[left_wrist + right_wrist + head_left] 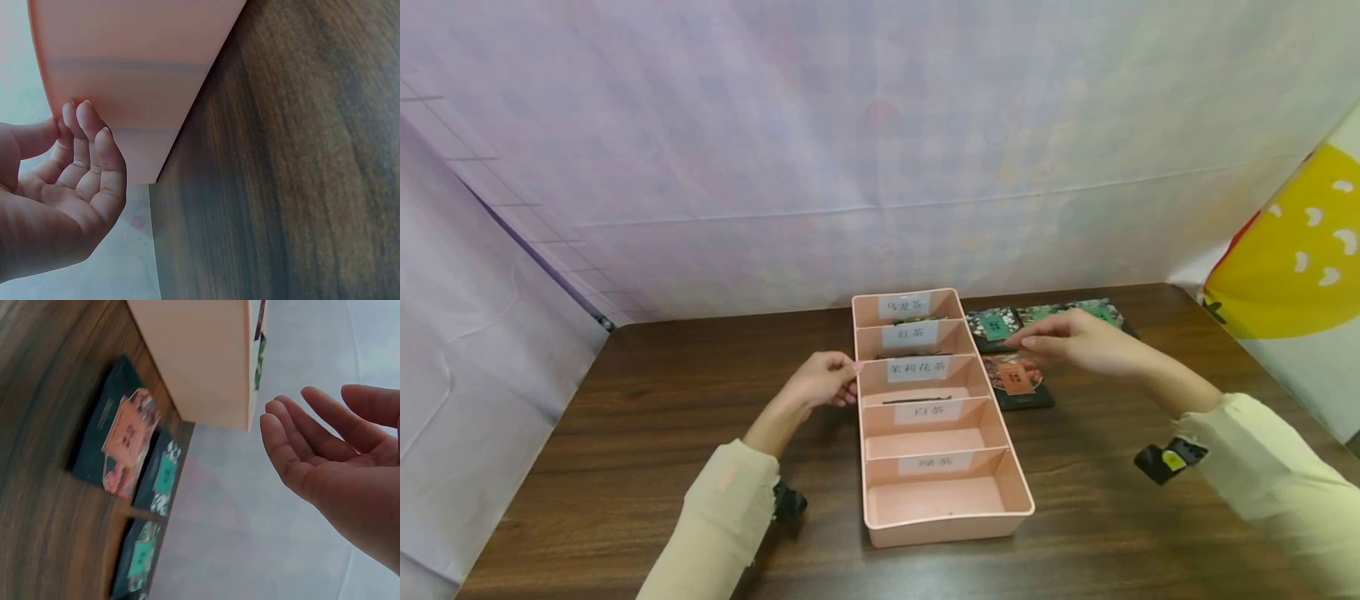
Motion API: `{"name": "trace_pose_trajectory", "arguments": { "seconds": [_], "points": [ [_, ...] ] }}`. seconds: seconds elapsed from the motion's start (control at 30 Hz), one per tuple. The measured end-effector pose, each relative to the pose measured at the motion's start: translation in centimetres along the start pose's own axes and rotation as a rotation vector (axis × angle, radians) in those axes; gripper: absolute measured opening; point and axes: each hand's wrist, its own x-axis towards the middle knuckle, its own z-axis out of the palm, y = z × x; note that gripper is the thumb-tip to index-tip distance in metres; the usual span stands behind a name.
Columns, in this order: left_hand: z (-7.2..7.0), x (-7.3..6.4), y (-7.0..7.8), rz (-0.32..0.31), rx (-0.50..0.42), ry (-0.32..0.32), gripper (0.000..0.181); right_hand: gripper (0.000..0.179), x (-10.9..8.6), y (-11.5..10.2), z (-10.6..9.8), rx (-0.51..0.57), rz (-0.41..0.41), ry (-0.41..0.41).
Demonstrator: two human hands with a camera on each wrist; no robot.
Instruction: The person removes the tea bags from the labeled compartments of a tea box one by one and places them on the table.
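Note:
A long pink divided box (951, 521) stands on the table, its compartments marked with paper labels in Chinese. My left hand (823, 379) pinches the box's left rim beside the middle compartment; in the left wrist view, the thumb lies at the rim and the fingertips against the outer wall. My right hand (1067, 340) hovers empty over the tea sachets right of the box, fingers loosely extended. Below it lies a black sachet with an orange label (1018, 379). Behind that are a green-labelled sachet (994, 325) and more green-labelled sachets (139, 559).
Dark edges of sachets show inside the box's three far compartments. The brown wooden table (662, 433) extends on both sides. A pale patterned cloth (775, 167) hangs behind it, and a yellow printed cloth (1292, 250) is at the right.

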Motion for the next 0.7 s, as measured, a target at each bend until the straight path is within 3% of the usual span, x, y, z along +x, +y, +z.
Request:
{"name": "trace_pose_trajectory", "arguments": {
  "seconds": [0.33, 0.7],
  "points": [
    [0.0, -0.1, 0.1, 0.005, -0.006, 0.007, 0.020, 0.028, 0.1, -2.2, 1.0, -0.099, -0.051, -0.025],
    [0.0, -0.1, 0.1, 0.003, 0.001, 0.006, 0.020, 0.028, 0.8, -4.0, 2.2, -0.120, -0.074, -0.099]
  ]
}}
